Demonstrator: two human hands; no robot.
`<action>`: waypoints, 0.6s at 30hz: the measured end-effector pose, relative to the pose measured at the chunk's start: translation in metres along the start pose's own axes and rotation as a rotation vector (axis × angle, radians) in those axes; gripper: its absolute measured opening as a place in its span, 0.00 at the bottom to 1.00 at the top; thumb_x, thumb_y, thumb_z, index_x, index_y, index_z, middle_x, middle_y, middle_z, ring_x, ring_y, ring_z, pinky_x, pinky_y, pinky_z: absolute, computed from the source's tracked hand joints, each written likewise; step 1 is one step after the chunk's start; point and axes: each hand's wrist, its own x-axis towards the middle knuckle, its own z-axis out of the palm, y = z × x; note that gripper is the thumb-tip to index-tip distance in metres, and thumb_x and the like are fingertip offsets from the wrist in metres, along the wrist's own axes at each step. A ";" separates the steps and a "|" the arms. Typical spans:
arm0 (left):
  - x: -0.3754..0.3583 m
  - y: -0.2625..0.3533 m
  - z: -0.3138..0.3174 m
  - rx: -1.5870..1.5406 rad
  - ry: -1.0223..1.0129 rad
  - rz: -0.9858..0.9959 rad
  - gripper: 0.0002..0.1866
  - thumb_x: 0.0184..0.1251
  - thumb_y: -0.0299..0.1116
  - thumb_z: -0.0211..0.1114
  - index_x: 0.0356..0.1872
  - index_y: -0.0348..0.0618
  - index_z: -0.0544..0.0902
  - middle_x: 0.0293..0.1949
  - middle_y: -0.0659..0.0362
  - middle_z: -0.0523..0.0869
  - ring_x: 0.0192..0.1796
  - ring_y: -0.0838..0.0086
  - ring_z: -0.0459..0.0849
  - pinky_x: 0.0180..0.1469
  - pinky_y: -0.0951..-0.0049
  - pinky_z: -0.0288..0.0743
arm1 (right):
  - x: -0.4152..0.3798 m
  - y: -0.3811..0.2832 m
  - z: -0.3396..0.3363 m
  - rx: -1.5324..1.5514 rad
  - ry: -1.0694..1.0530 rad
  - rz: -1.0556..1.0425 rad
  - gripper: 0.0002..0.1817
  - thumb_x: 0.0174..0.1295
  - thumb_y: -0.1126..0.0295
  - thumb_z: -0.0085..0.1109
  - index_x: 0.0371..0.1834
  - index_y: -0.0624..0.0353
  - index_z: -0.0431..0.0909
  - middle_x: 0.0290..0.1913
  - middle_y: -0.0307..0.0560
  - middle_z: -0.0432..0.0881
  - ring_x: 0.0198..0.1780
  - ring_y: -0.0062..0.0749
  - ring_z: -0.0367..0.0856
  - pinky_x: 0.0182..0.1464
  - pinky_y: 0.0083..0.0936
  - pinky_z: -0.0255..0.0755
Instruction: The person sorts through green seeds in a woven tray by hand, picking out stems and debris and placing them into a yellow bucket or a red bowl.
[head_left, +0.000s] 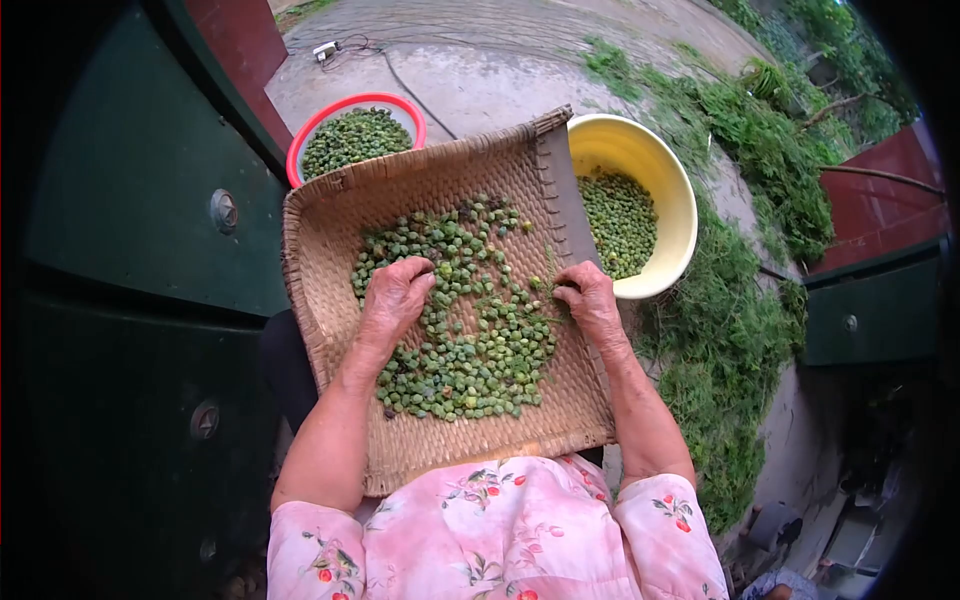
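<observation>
A woven winnowing tray [330, 230] rests on my lap, spread with several small green round seed pods [470, 340]. My left hand [392, 297] lies knuckles-up on the left part of the pile, fingers curled among the pods. My right hand [588, 298] sits at the tray's right edge, fingers pinched together on a small green piece; what it pinches is too small to tell.
A yellow bowl [665, 175] part-filled with green pods stands beyond the tray's right corner. A red-rimmed basin [345, 105] of pods stands beyond the left corner. Cut green plants [730, 330] lie heaped on the right. A dark green door [140, 210] is on the left.
</observation>
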 end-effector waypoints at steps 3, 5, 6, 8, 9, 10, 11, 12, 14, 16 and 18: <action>0.000 0.003 -0.001 0.000 0.000 -0.026 0.09 0.57 0.29 0.62 0.38 0.36 0.82 0.33 0.47 0.84 0.38 0.57 0.85 0.41 0.64 0.76 | 0.005 -0.013 -0.005 0.185 0.009 0.126 0.10 0.48 0.78 0.64 0.35 0.63 0.80 0.33 0.47 0.79 0.37 0.35 0.79 0.42 0.26 0.73; -0.001 0.003 -0.001 0.004 -0.004 -0.023 0.09 0.57 0.29 0.62 0.38 0.37 0.82 0.33 0.48 0.84 0.38 0.57 0.85 0.41 0.64 0.77 | 0.007 -0.017 -0.003 0.173 -0.008 0.091 0.11 0.48 0.77 0.64 0.36 0.63 0.80 0.34 0.48 0.80 0.38 0.36 0.80 0.43 0.27 0.74; -0.001 0.004 -0.001 0.008 -0.005 -0.020 0.09 0.57 0.29 0.62 0.38 0.37 0.82 0.33 0.48 0.84 0.38 0.57 0.85 0.41 0.64 0.77 | 0.008 -0.018 0.001 0.100 -0.009 0.001 0.11 0.48 0.77 0.65 0.37 0.63 0.80 0.35 0.48 0.80 0.38 0.37 0.80 0.43 0.27 0.74; 0.000 0.006 -0.002 0.004 -0.005 -0.028 0.09 0.57 0.29 0.62 0.38 0.37 0.82 0.34 0.48 0.85 0.38 0.56 0.85 0.41 0.65 0.77 | 0.008 -0.022 0.003 -0.015 -0.021 -0.115 0.13 0.48 0.76 0.66 0.39 0.62 0.81 0.35 0.49 0.81 0.39 0.39 0.81 0.43 0.28 0.74; -0.001 0.006 -0.003 0.003 -0.005 -0.035 0.09 0.57 0.29 0.62 0.38 0.36 0.82 0.34 0.48 0.85 0.38 0.56 0.85 0.41 0.65 0.77 | 0.009 -0.021 0.006 -0.036 -0.025 -0.106 0.13 0.48 0.75 0.66 0.39 0.61 0.81 0.35 0.49 0.81 0.39 0.39 0.81 0.43 0.28 0.74; -0.001 0.002 -0.001 -0.014 0.016 -0.024 0.10 0.57 0.29 0.62 0.38 0.36 0.82 0.33 0.47 0.85 0.38 0.55 0.84 0.41 0.65 0.77 | 0.009 -0.017 0.012 -0.057 -0.031 -0.095 0.13 0.48 0.75 0.67 0.39 0.61 0.81 0.35 0.50 0.81 0.38 0.40 0.81 0.43 0.28 0.74; -0.001 0.001 -0.001 -0.010 0.022 -0.016 0.09 0.57 0.29 0.62 0.38 0.36 0.82 0.33 0.47 0.84 0.38 0.55 0.84 0.41 0.65 0.77 | 0.009 -0.015 0.015 -0.078 -0.035 -0.083 0.13 0.47 0.74 0.67 0.39 0.61 0.81 0.35 0.50 0.81 0.38 0.40 0.81 0.43 0.29 0.74; -0.001 0.000 -0.001 -0.006 0.030 -0.006 0.09 0.58 0.29 0.62 0.38 0.36 0.82 0.33 0.47 0.84 0.38 0.55 0.84 0.41 0.65 0.77 | 0.007 -0.019 0.016 -0.055 -0.080 -0.094 0.10 0.50 0.72 0.65 0.37 0.58 0.80 0.35 0.50 0.77 0.40 0.46 0.78 0.42 0.37 0.73; -0.001 0.002 -0.001 0.007 0.086 0.024 0.09 0.58 0.27 0.62 0.39 0.37 0.82 0.33 0.48 0.84 0.38 0.56 0.84 0.42 0.65 0.77 | 0.004 -0.028 0.020 -0.191 -0.088 -0.098 0.09 0.52 0.71 0.64 0.36 0.58 0.78 0.35 0.50 0.76 0.40 0.46 0.77 0.42 0.38 0.73; 0.001 0.008 -0.005 0.025 0.182 0.066 0.10 0.58 0.26 0.62 0.41 0.38 0.81 0.35 0.49 0.84 0.40 0.57 0.84 0.43 0.65 0.77 | 0.004 -0.026 0.023 -0.284 -0.069 -0.116 0.07 0.55 0.69 0.60 0.35 0.57 0.76 0.35 0.49 0.74 0.42 0.45 0.76 0.43 0.38 0.73; 0.004 0.011 -0.011 0.073 0.414 0.134 0.11 0.56 0.24 0.63 0.42 0.39 0.81 0.40 0.51 0.83 0.45 0.58 0.82 0.48 0.65 0.75 | 0.005 -0.022 0.025 -0.271 -0.063 -0.098 0.08 0.55 0.69 0.60 0.37 0.57 0.76 0.35 0.50 0.75 0.41 0.46 0.77 0.43 0.38 0.72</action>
